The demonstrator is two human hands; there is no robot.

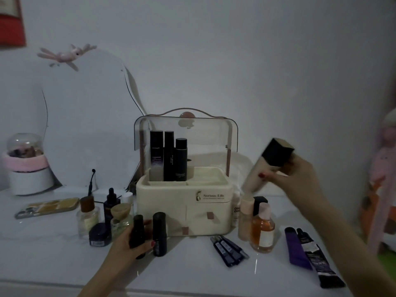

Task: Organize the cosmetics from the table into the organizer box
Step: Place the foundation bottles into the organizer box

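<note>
Three dark bottles (168, 156) are already standing in the organizer box (184, 207) at frame centre, while many cosmetics are still waiting on the worktop (192, 273). The right hand (300, 179), fingers curled, is holding a tilted foundation bottle (266, 166) right of the box; the left hand (130, 243) is gripping a small black bottle (138, 232) at lower left. Dim light and blur are hiding labels and the drawers' contents.
</note>
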